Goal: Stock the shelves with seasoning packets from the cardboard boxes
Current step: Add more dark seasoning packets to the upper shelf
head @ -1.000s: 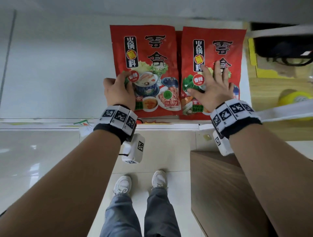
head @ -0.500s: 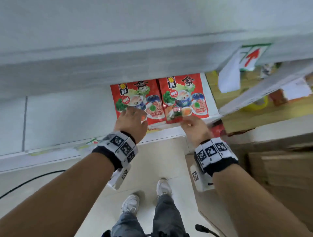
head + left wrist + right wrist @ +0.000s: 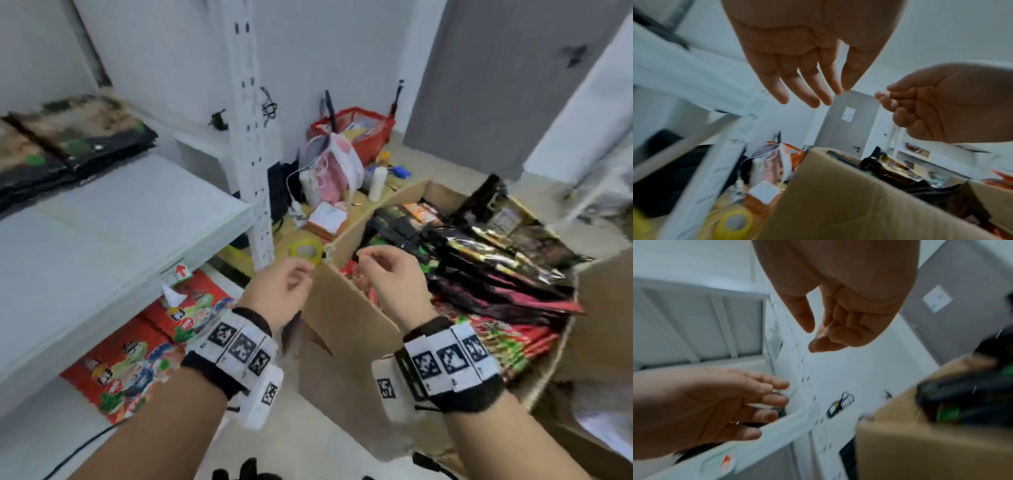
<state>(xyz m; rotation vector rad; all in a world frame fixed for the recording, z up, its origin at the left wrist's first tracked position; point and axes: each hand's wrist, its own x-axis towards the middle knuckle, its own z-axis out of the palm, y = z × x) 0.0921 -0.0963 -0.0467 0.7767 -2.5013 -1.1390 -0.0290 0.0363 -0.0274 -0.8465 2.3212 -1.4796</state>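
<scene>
Hands, head view: left hand (image 3: 286, 289) and right hand (image 3: 390, 277) hovering loosely curled, both empty, beside cardboard box (image 3: 342, 318).
Packets, head view: seasoning packets (image 3: 496, 274) sitting heaped in the box; red packets (image 3: 137, 356) lying on lower shelf (image 3: 102, 246).
Left wrist view: fingers (image 3: 795, 84) hanging relaxed.
Right wrist view: blurring heavily.
Risk: slippery heap probably sliding over the rim if grabbed carelessly.

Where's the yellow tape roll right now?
Head view, centre: the yellow tape roll lies on the floor between the white shelf post and the cardboard box corner.

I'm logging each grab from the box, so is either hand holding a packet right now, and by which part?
Nothing is held. The left hand and right hand hang empty, fingers loosely curled, above the cardboard box.
</scene>
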